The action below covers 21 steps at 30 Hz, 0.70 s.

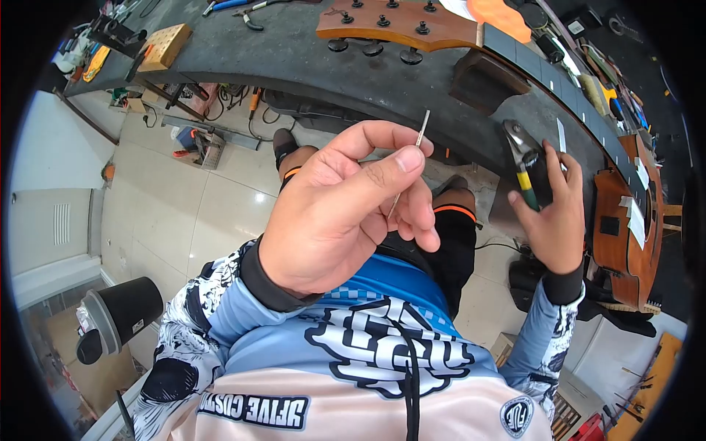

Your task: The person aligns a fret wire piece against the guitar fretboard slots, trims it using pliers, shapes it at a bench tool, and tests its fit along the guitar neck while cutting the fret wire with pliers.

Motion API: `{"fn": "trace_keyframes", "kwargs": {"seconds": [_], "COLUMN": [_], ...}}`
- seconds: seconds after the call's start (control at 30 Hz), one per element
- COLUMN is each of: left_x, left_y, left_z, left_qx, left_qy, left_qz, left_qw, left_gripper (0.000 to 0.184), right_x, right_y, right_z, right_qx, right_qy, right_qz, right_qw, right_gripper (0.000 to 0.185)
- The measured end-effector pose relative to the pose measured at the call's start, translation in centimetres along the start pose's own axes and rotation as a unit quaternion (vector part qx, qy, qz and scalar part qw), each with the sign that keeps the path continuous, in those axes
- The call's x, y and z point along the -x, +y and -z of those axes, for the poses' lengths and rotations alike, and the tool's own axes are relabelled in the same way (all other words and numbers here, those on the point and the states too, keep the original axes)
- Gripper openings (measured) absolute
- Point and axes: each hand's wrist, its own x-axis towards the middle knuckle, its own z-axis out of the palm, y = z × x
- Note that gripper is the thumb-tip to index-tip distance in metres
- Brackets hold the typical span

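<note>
My left hand is in the middle of the view with its palm turned toward me. Its thumb and forefinger pinch a short, thin piece of fret wire, which slants upward past the fingertips. To the right, my right hand is at the bench edge with its thumb and fingers apart. Between them lies a pair of cutting pliers with metal jaws and a yellow and green handle. Whether the fingers touch the other handle is hard to make out.
A guitar headstock with black tuners lies on the dark workbench, its neck resting on a brown support. The guitar body is at the right. A drilled wooden block and a black bin are to the left.
</note>
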Motion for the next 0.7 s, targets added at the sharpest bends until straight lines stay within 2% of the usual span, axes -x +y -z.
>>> {"fn": "trace_keyframes", "kwargs": {"seconds": [0.2, 0.53, 0.6, 0.63, 0.67, 0.7], "left_x": [-0.8, -2.9, -3.4, -3.6, -3.9, -4.3], "left_y": [-0.2, -0.9, -1.2, -1.3, -1.4, -1.5], "left_z": [-0.4, -2.1, -2.6, -2.9, -3.2, -3.4], "left_qx": [-0.045, -0.072, -0.074, -0.074, -0.073, -0.075], "left_qy": [0.012, -0.064, -0.072, -0.066, -0.058, -0.063], "left_qz": [-0.025, -0.021, -0.018, -0.023, -0.029, -0.026], "left_qw": [0.999, 0.995, 0.994, 0.995, 0.995, 0.995], "left_gripper": [0.021, 0.018, 0.018, 0.017, 0.016, 0.016], "right_x": [-2.8, -4.3, -3.6, -3.0, -2.1, -1.0], "right_y": [1.8, 3.1, 2.0, 0.8, -0.5, -1.8], "right_z": [-1.8, -4.5, -3.4, -2.5, -1.6, -0.7], "right_qx": [0.078, 0.105, 0.090, 0.054, 0.056, -0.052], "right_qy": [0.033, 0.123, 0.150, 0.192, 0.195, 0.220], "right_qz": [-0.030, 0.011, 0.009, 0.007, 0.002, -0.001], "right_qw": [0.996, 0.987, 0.985, 0.980, 0.979, 0.974], "right_gripper": [0.074, 0.071, 0.064, 0.045, 0.045, 0.037]}}
